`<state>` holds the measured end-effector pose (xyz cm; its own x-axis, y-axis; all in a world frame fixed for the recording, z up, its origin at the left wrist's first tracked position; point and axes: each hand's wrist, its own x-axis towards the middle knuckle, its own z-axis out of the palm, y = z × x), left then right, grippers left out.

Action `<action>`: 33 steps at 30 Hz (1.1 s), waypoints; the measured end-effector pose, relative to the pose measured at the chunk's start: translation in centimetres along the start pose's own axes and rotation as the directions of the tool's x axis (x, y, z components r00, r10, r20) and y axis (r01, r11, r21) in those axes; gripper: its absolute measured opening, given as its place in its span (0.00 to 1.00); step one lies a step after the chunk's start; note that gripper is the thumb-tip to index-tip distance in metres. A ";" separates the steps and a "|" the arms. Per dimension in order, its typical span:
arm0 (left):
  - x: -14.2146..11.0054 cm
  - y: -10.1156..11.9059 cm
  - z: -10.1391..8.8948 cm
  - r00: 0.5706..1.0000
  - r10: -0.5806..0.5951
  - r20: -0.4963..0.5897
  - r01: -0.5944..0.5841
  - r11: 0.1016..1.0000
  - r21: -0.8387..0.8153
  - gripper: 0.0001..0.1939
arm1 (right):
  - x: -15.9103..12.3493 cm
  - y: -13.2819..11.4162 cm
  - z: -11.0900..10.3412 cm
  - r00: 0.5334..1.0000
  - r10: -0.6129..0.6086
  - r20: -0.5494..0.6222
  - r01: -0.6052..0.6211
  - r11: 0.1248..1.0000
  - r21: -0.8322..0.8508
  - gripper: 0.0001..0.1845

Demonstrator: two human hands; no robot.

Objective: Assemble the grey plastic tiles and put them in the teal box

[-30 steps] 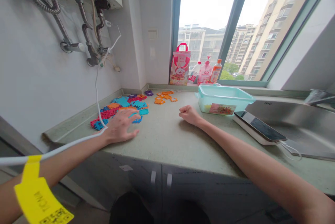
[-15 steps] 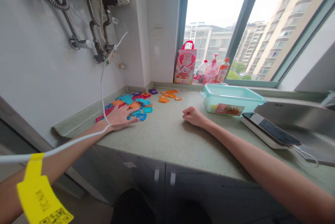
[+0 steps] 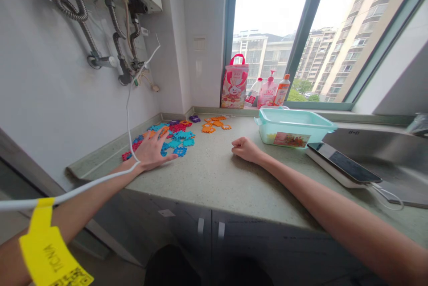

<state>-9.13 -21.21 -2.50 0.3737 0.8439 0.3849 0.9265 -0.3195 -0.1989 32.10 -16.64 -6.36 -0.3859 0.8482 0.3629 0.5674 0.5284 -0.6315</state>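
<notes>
My left hand (image 3: 152, 149) lies over a pile of colourful interlocking plastic pieces (image 3: 180, 136) at the counter's left, fingers spread and thumb stretched out. Its fingertips touch an orange piece (image 3: 163, 132) in the pile; turquoise, red, blue and purple ones surround it, and some are hidden under the palm. A separate group of orange pieces (image 3: 217, 121) sits to the right of the pile, nearer the back. My right hand (image 3: 246, 149) rests on the counter as a closed fist, and no object shows in it.
A turquoise plastic basket (image 3: 296, 128) stands right of my fist. Beside it a phone (image 3: 347, 161) lies on a white block at the edge of the sink (image 3: 401, 157). A white cable (image 3: 96, 181) with a yellow tag (image 3: 55, 255) crosses my left forearm. Bottles (image 3: 267, 92) line the windowsill.
My left hand's fingers have shifted slightly left with the orange piece, uncovering more turquoise pieces. My right fist stays in place; the view has shifted a little.
</notes>
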 end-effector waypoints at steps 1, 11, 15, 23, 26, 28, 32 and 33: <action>-0.1 0.1 -0.2 0.999 0.019 -0.026 -0.019 1.000 0.020 0.54 | 0.0 0.1 0.0 1.000 -0.001 -0.003 0.001 1.000 -0.008 0.14; 1.6 5.5 -1.9 0.855 0.487 -0.179 -0.484 0.873 0.063 0.35 | -0.6 -4.0 1.9 0.917 -0.371 -0.149 0.368 0.929 -0.048 0.33; 3.8 8.7 -0.8 0.718 0.653 -0.240 -0.678 0.735 -0.030 0.27 | -0.9 -5.4 2.8 0.893 -0.440 -0.091 0.428 0.895 -0.122 0.27; 4.2 9.5 0.1 0.712 0.646 -0.276 -0.693 0.708 -0.132 0.17 | -0.6 -3.9 2.3 0.913 -0.388 -0.126 0.369 0.918 -0.148 0.12; 4.0 9.6 0.1 0.760 0.593 -0.267 -0.638 0.758 -0.134 0.16 | -0.3 -3.5 2.5 0.935 -0.330 -0.130 0.313 0.940 -0.136 0.12; 4.0 9.8 0.3 0.792 0.545 -0.275 -0.590 0.799 -0.118 0.15 | -0.2 -3.1 2.5 0.949 -0.282 -0.140 0.266 0.956 -0.125 0.12; 4.0 9.6 0.1 0.823 0.486 -0.293 -0.529 0.844 -0.087 0.15 | 0.1 -2.3 2.2 0.963 -0.201 -0.179 0.187 0.978 -0.090 0.10; 4.1 9.4 -0.1 0.831 0.474 -0.291 -0.511 0.857 -0.063 0.15 | 0.1 -2.2 2.1 0.965 -0.186 -0.186 0.172 0.981 -0.091 0.09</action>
<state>1.09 -20.82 -2.73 0.7625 0.4246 0.4882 0.6063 -0.7322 -0.3102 29.31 -17.81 -6.39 -0.3426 0.7268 0.5954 0.5563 0.6676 -0.4948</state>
